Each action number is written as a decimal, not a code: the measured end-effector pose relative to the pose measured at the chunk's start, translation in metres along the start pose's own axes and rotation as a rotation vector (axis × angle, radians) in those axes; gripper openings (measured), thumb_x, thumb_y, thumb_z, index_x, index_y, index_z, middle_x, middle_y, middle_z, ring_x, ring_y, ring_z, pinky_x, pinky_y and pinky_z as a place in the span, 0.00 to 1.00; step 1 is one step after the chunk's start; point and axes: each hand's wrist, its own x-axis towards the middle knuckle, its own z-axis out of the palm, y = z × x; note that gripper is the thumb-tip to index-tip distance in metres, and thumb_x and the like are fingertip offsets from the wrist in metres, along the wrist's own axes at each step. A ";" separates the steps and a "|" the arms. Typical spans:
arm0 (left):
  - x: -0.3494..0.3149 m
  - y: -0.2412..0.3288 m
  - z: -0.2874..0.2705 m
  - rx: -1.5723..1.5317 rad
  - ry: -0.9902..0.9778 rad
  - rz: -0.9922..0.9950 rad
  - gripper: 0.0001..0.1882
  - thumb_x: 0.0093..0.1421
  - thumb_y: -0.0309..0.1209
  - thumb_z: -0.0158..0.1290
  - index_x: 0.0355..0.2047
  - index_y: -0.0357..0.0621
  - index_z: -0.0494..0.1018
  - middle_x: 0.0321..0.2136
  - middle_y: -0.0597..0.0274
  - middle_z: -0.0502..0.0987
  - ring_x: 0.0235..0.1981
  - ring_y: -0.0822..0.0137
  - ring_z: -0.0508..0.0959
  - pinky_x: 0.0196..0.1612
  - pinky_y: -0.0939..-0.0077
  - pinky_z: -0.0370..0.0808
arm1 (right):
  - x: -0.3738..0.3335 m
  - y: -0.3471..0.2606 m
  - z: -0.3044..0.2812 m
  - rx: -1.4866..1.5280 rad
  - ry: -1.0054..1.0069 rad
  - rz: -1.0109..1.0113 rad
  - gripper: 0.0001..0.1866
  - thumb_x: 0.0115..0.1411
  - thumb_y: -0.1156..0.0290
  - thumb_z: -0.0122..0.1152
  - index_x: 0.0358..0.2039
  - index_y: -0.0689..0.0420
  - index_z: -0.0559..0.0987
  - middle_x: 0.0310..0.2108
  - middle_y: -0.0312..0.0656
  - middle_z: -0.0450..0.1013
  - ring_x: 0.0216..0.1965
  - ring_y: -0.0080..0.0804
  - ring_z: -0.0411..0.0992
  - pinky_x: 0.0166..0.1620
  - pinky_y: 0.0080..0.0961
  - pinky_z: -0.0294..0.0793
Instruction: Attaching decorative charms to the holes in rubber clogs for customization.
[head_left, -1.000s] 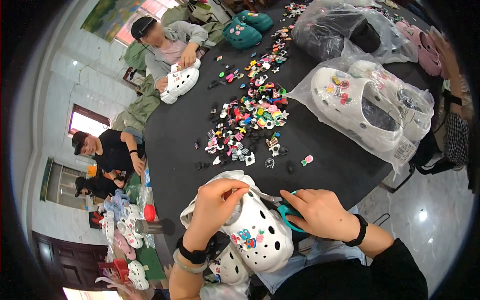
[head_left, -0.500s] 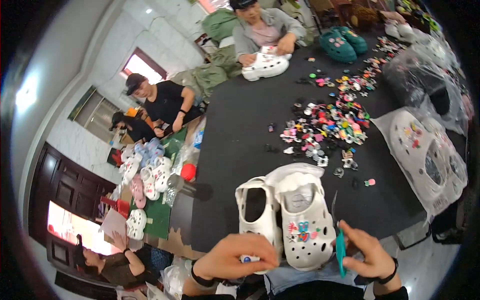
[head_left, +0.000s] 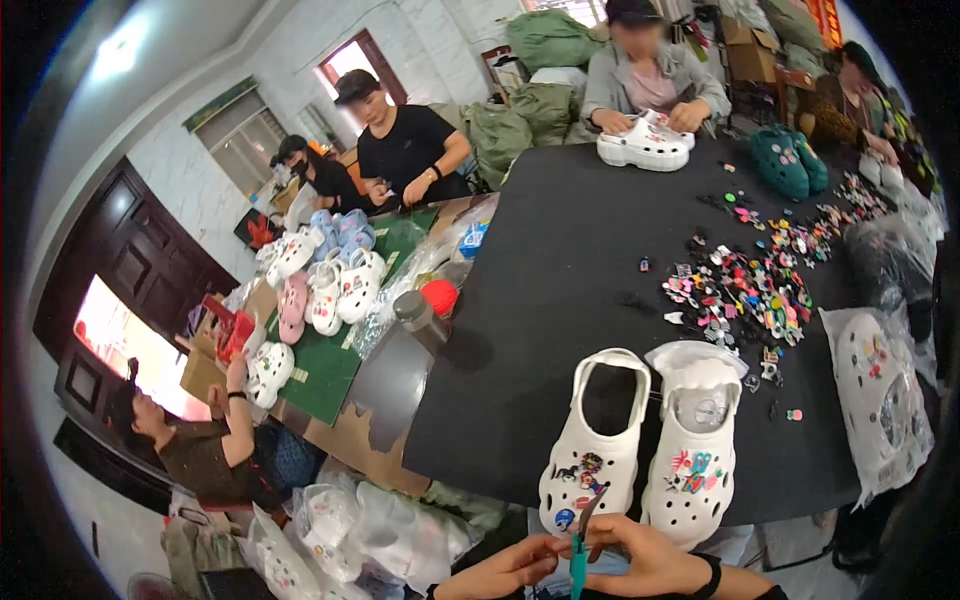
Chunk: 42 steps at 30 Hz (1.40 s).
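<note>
My right hand (head_left: 645, 550) grips a teal-handled tool (head_left: 578, 562) at the bottom edge, its dark tip pointing up toward the shoes. My left hand (head_left: 515, 568) meets it from the left, fingertips pinched at the tool's handle. Just beyond both hands, two white clogs stand side by side on the black table (head_left: 560, 260), toes toward me. The left clog (head_left: 597, 450) and the right clog (head_left: 697, 460) both carry colourful charms on their toes. Neither hand touches the clogs.
A heap of small colourful charms (head_left: 750, 290) lies beyond the clogs. Bagged white clogs (head_left: 885, 400) sit at the right edge. A person across the table holds a white clog (head_left: 645, 145); teal clogs (head_left: 790, 160) lie nearby. To the left, people work at a green table (head_left: 320, 375) with several clogs.
My left hand let go of the white clog, which now stands on the table beside its pair. Both hands drew back to the near edge and met at the tool. My view swung left.
</note>
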 end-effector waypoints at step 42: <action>-0.076 -0.127 -0.119 -0.179 0.912 0.207 0.14 0.66 0.26 0.46 0.51 0.38 0.68 0.21 0.69 0.66 0.19 0.77 0.64 0.23 0.82 0.62 | -0.035 -0.022 -0.029 -0.099 0.337 -0.057 0.38 0.61 0.60 0.59 0.65 0.63 0.55 0.58 0.54 0.63 0.47 0.38 0.68 0.50 0.32 0.68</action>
